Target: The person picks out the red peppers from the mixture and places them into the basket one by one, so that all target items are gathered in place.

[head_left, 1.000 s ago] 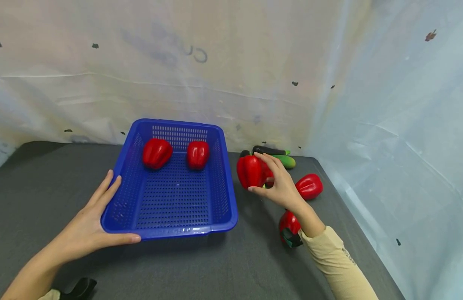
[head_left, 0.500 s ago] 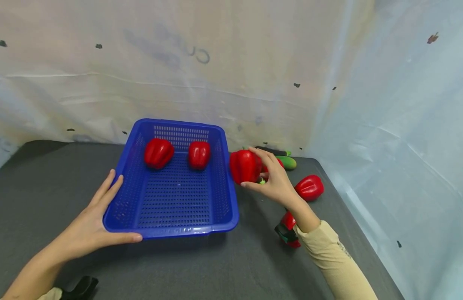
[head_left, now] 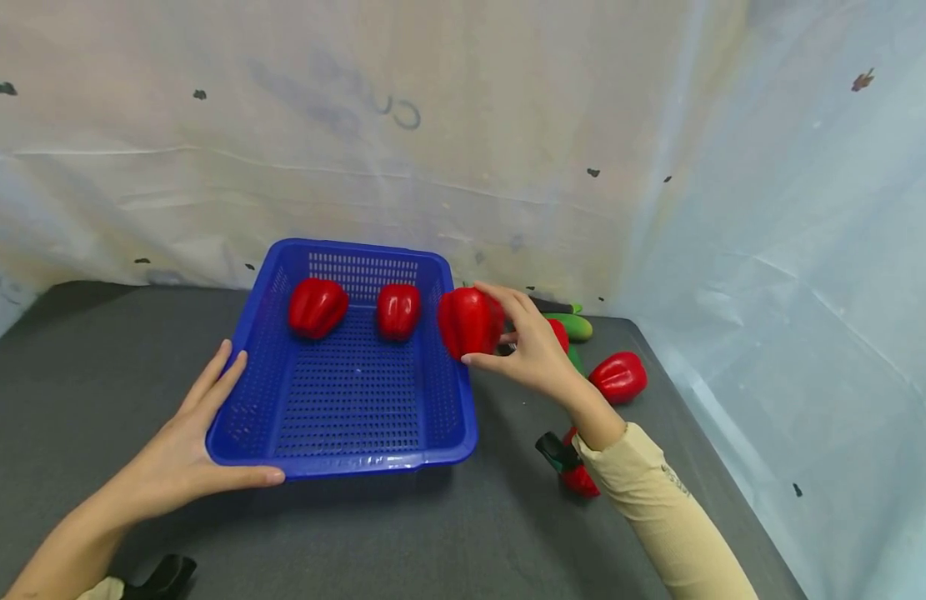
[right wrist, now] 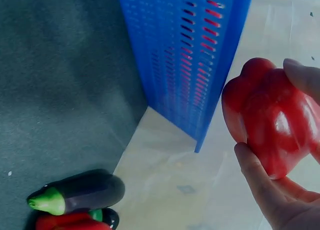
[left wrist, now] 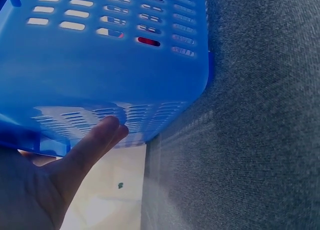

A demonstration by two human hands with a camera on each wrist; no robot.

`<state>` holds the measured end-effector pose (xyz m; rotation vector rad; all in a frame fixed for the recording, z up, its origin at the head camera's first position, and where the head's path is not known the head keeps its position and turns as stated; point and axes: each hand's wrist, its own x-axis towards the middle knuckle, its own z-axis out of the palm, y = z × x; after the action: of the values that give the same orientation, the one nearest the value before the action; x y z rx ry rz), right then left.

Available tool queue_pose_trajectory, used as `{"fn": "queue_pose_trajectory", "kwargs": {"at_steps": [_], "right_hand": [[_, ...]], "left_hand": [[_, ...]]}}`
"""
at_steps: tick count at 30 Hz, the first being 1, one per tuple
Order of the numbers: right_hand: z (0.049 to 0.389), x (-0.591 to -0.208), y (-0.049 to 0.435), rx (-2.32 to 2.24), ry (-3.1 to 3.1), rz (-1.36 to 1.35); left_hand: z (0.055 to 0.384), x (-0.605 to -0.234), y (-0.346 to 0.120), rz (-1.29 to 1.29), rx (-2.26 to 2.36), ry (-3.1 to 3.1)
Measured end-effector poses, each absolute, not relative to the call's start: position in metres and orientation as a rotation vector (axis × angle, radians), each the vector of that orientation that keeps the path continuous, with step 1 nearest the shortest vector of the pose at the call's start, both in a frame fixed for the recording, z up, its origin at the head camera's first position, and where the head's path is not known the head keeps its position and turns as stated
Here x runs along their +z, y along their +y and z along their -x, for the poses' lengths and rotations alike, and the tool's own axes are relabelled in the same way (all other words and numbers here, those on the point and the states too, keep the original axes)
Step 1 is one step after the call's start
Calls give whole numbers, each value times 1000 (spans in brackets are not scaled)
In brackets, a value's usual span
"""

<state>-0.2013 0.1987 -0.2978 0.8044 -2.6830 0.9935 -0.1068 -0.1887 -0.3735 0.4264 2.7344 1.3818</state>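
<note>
A red bell pepper (head_left: 468, 323) is held up between the thumb and fingers of my right hand (head_left: 528, 350), overlapping the right rim of the blue basket (head_left: 342, 460) in the head view. The right wrist view has this pepper (right wrist: 272, 115) level with the basket's upper edge. My left hand (head_left: 181, 446) grips the basket's near left corner, thumb along the front rim and fingers at the left side. Two of its fingers (left wrist: 102, 132) lie against the outer wall in the left wrist view. Inside the basket sit two red bell peppers, one at left (head_left: 317, 307) and another (head_left: 398, 311) near the back right.
Right of the basket, an eggplant (right wrist: 85, 190) and a green cucumber (head_left: 575, 326) lie near the back wall, with a partly hidden red pepper (head_left: 560, 335). Further right is a red bell pepper (head_left: 618, 377); another (head_left: 581, 482) is partly behind the right wrist. Plastic sheeting (head_left: 770, 208) walls the table.
My right hand has carried the red bell pepper leftward, from beside the basket to its right rim. The left hand and the basket have stayed in place.
</note>
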Motion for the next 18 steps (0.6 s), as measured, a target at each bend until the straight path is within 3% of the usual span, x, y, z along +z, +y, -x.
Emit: {"fn": "queue_pose_trajectory", "kwargs": {"at_steps": [18], "right_hand": [[209, -286, 161, 988, -2752, -764]], "left_hand": [[106, -370, -188, -423, 1374, 2720]]}}
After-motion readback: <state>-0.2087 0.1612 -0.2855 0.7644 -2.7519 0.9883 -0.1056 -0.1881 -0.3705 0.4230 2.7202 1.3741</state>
